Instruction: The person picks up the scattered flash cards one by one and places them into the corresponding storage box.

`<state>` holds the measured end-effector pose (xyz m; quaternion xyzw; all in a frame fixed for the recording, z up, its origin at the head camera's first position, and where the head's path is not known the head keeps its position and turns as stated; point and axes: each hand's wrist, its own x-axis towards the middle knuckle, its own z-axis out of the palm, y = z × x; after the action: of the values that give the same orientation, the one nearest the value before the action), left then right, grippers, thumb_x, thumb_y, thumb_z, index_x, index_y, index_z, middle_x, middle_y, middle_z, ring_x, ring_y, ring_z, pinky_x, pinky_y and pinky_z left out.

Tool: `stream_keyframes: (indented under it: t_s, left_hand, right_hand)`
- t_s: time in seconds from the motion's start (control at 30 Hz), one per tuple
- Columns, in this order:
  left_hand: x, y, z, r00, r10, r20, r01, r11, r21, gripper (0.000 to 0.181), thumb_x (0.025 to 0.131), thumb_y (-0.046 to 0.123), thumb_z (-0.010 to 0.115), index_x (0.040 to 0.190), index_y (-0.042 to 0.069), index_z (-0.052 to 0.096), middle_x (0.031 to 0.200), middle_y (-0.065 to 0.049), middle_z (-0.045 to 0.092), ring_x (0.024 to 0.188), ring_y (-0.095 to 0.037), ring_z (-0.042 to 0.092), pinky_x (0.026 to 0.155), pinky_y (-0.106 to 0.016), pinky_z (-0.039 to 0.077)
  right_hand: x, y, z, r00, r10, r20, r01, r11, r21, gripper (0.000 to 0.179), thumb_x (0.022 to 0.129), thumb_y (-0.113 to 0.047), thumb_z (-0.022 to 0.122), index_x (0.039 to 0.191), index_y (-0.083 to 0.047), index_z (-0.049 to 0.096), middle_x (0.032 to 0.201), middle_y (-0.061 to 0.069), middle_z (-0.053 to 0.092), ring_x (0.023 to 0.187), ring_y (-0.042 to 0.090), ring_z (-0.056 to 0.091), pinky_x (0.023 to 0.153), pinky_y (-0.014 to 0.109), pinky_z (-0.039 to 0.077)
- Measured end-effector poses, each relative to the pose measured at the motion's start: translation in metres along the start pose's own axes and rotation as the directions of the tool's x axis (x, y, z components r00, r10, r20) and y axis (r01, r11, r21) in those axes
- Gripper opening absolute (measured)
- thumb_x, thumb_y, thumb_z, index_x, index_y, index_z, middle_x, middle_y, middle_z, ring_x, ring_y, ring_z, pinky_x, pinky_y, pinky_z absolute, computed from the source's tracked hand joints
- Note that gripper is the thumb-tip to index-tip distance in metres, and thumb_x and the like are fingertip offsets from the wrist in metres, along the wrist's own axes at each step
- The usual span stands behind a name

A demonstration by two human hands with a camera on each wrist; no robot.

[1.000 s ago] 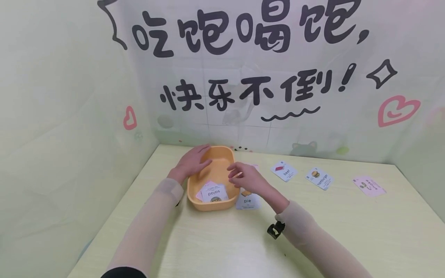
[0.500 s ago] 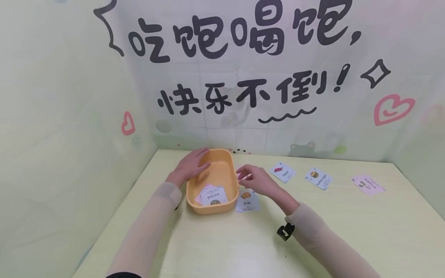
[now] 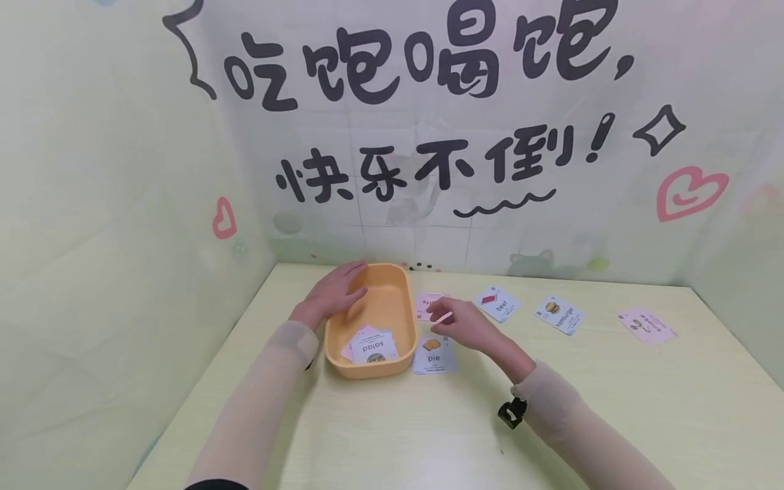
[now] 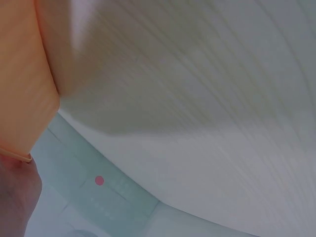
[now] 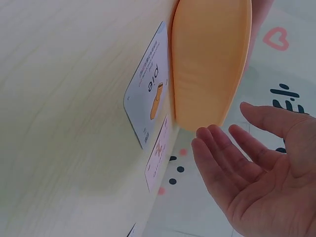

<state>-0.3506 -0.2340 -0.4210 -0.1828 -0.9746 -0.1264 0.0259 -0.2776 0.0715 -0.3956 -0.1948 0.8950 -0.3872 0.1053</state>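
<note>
My left hand (image 3: 333,292) rests on the left rim of an orange plastic box (image 3: 386,299), its thumb reaching over the inside. In the left wrist view, the hand (image 4: 17,192) touches the rim above the box's bare outer wall (image 4: 24,74). A salad card (image 3: 372,348) lies inside over pink cards. My right hand (image 3: 465,323) hovers right of the box, holding nothing, its fingers loosely bent. Below it lie a pie card (image 3: 435,364) and a pink card (image 3: 422,306), the latter partly hidden by the hand. The right wrist view shows the palm (image 5: 266,182) with fingers spread apart from both.
Farther right on the pale wooden table (image 3: 392,429) lie a beef card (image 3: 498,304), a hamburger card (image 3: 560,314) and a pink snake card (image 3: 647,325). A printed cloth wall (image 3: 392,238) stands behind the table, with more cloth on both sides.
My right hand has drawn back from over the box to the right, uncovering the pie card and part of the pink card. The left hand stays on the rim.
</note>
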Motion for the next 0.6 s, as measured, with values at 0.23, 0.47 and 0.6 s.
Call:
stream_keyframes:
  t_s: [0.23,0.47,0.6]
  left_hand:
    - [0.000,-0.002,0.002,1.000,0.008,-0.014,-0.008,1.000,-0.003,0.064,0.100,0.035,0.052,0.155,0.008,0.033,0.163,-0.013,0.032,0.151,-0.035,0.028,0.126,-0.050,0.024]
    - [0.000,-0.001,0.001,1.000,-0.008,0.008,0.008,1.000,-0.003,0.065,0.100,0.037,0.051,0.156,0.009,0.032,0.164,-0.012,0.030,0.152,-0.034,0.026,0.127,-0.050,0.023]
    - [0.000,-0.001,0.001,1.000,-0.006,0.014,0.006,1.000,0.004,0.066,0.101,0.039,0.050,0.157,0.011,0.031,0.164,-0.011,0.029,0.152,-0.034,0.026,0.127,-0.049,0.022]
  right_hand:
    - [-0.002,0.006,0.002,1.000,0.008,0.023,-0.007,0.999,-0.032,0.033,0.092,-0.008,0.068,0.124,-0.001,0.063,0.120,0.017,0.069,0.110,0.029,0.067,0.095,0.042,0.059]
    - [-0.002,0.013,0.005,0.998,0.012,0.068,-0.005,0.996,-0.089,0.035,0.091,-0.012,0.070,0.124,-0.003,0.064,0.125,0.014,0.068,0.115,0.029,0.065,0.099,0.044,0.057]
    - [-0.002,0.015,0.007,0.996,0.032,0.087,-0.021,0.992,-0.124,0.037,0.090,-0.014,0.072,0.125,-0.005,0.064,0.127,0.012,0.067,0.118,0.030,0.064,0.101,0.046,0.055]
